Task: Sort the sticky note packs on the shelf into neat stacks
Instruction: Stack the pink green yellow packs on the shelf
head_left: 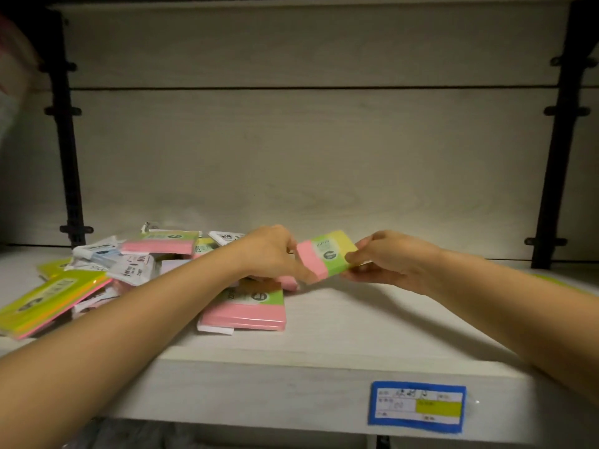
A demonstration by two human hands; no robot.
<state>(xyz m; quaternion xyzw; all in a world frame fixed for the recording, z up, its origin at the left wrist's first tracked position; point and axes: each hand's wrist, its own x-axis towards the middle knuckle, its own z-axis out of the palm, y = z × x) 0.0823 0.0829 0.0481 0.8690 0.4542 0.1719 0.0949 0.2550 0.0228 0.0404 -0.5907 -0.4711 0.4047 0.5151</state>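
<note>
left hand (275, 254): grips pink end of 1 sticky note pack (325, 256) | right hand (385, 260): pinches its yellow end | pack: held tilted, above shelf (356, 325), mid-frame | loose pile of packs (129, 264): left side of shelf | pink-green pack (246, 311): flat below left forearm | price label (417, 406): shelf front edge

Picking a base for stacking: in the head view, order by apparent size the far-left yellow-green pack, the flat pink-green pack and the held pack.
Largest: far-left yellow-green pack.
Next: flat pink-green pack, partly hidden by the left forearm.
Smallest: held pack, but it is farther back, so unsure.
</note>
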